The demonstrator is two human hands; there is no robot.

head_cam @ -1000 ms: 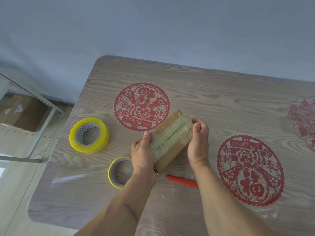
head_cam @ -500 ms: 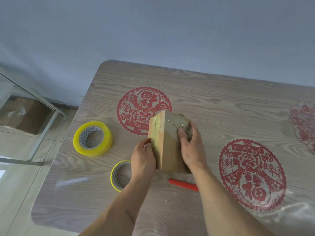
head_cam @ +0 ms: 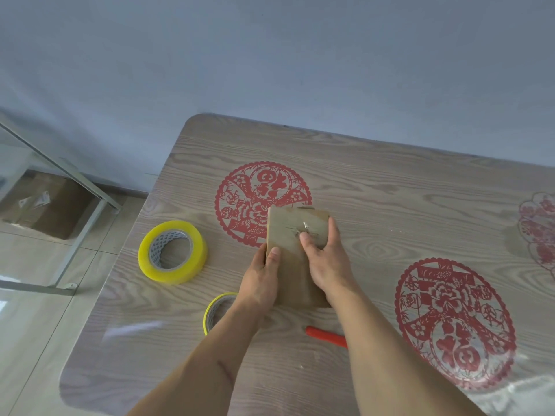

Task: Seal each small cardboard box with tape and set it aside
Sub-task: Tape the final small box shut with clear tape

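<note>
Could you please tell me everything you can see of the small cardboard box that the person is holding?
The small cardboard box is plain brown card, a flat rectangular block, held over the wooden table with a broad face toward the camera. Glossy clear tape, slightly crinkled, crosses its far part. The left hand grips its left edge, thumb on the face; the right hand holds the right side, thumb pressing the tape. Whether its near end touches the table cannot be told.

Both forearms are bare — no sleeves, watch or rings — down to each hand.
</note>
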